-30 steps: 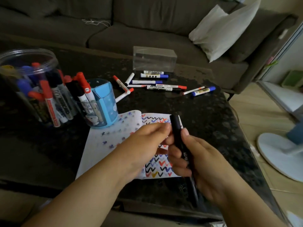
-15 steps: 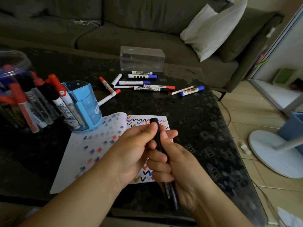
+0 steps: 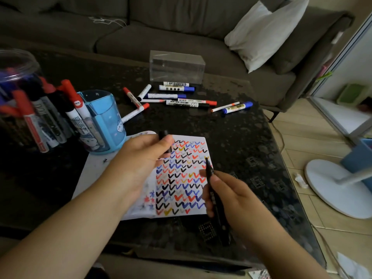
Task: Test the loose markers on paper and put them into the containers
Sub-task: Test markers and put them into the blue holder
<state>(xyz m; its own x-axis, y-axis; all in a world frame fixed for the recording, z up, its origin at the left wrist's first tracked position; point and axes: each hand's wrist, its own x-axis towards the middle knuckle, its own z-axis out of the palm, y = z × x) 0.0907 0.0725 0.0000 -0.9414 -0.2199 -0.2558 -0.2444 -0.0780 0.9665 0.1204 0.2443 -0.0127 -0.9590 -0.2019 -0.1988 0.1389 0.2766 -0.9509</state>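
Standing at the far left of the dark speckled table (image 3: 241,137), a clear round plastic jar (image 3: 14,63) holds a crowd of upright markers with red, blue and black caps. Just to its right, a translucent blue cup (image 3: 104,121) with a cartoon print has red-capped and black-capped markers (image 3: 74,105) leaning out of its left side. Farther back sits a clear rectangular plastic box (image 3: 177,66); nothing can be made out inside it. Before the box, loose markers (image 3: 181,97) lie scattered flat on the tabletop, slim white barrels with red, blue or black caps.

Nearer, a sheet of white paper (image 3: 181,178) lies flat, its right part covered in rows of small check-shaped strokes in black, blue, red and yellow. Over its upper left, the left hand (image 3: 145,158) pinches a short black cap (image 3: 164,137) between thumb and fingers. Toward the right edge of the sheet, the right hand (image 3: 231,196) curls around a slim black marker (image 3: 213,190), uncapped, its tip pointing up and away over the checks.

Behind the table runs a grey fabric sofa (image 3: 181,37) with a pale pillow (image 3: 265,31). On the tiled floor at right stands a white round fan base (image 3: 332,188).
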